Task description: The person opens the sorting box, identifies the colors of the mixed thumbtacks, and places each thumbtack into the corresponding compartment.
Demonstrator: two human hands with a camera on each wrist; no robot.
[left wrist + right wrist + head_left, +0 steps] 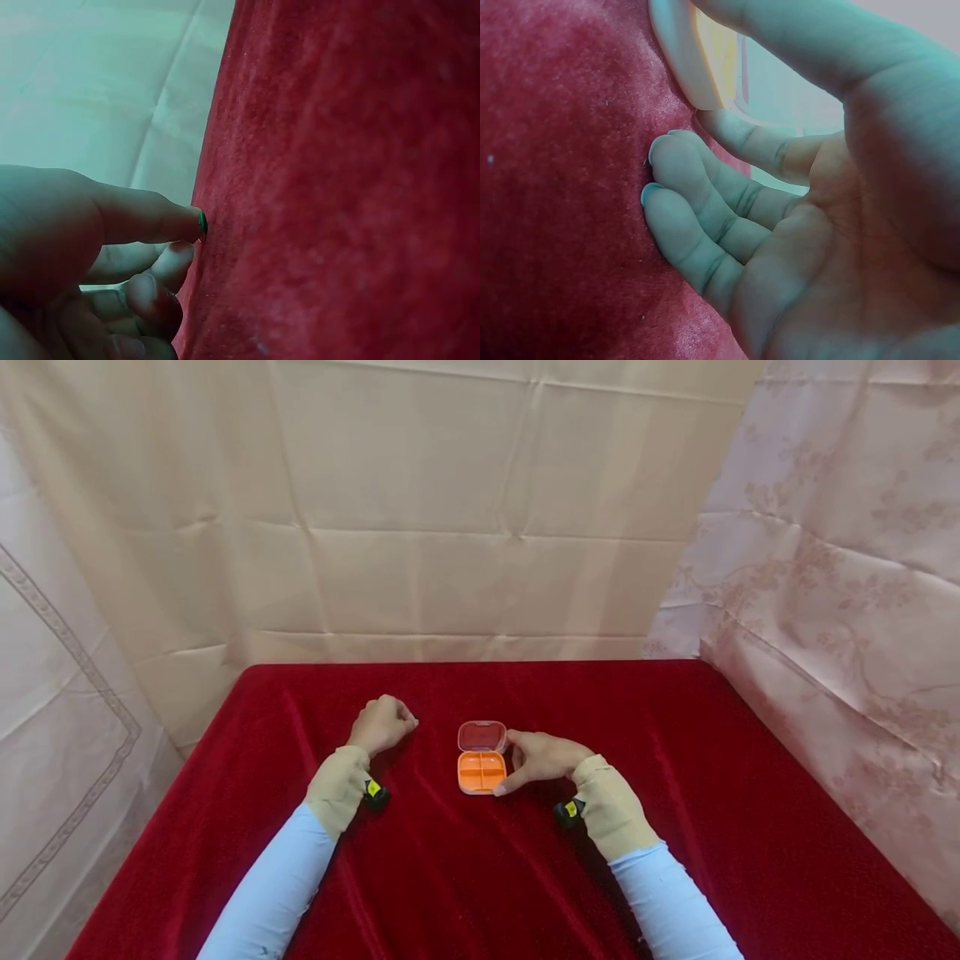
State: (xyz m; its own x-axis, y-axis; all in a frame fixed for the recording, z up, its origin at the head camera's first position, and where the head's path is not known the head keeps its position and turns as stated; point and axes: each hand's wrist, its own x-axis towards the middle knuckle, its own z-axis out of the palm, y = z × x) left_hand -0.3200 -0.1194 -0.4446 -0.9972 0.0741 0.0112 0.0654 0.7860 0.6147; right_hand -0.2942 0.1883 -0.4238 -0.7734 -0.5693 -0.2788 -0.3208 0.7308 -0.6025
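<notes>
An orange pill box (471, 782) with four-way dividers inside lies on the red cloth, its clear lid (482, 736) laid back on the far side. Along its right side my right hand (547, 755) holds it, thumb at the near corner and index finger by the lid; the white and orange side of the pill box (705, 60) shows between them in the right wrist view. To the left, my left hand (380, 724) is low over the cloth with fingers bent. At its fingertips shows a tiny dark green piece (202, 223), its far side hidden.
Red velvet cloth (465, 877) covers the table, with soft creases. Beige hangings (450, 585) stand behind the far edge, and patterned curtains (840, 577) close off the right side. Each wrist wears a small black camera (377, 795).
</notes>
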